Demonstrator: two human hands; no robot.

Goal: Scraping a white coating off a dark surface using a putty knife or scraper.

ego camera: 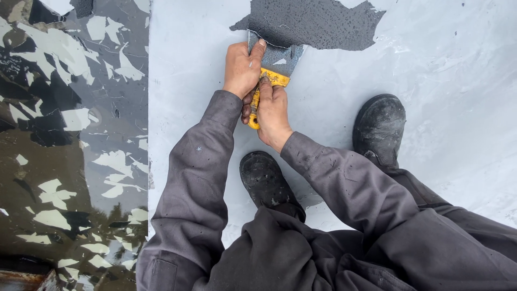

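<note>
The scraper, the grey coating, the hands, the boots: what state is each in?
Scraper: gripped, blade at the bare patch's edge.
Left hand: pressing on the blade.
Right hand: closed around the yellow handle.
Grey coating: partly scraped off, dark patch exposed.
Boots: dirty, standing on the coating.

Outdoor worksite, peeling grey coating (441,81), work boots (379,126)
</note>
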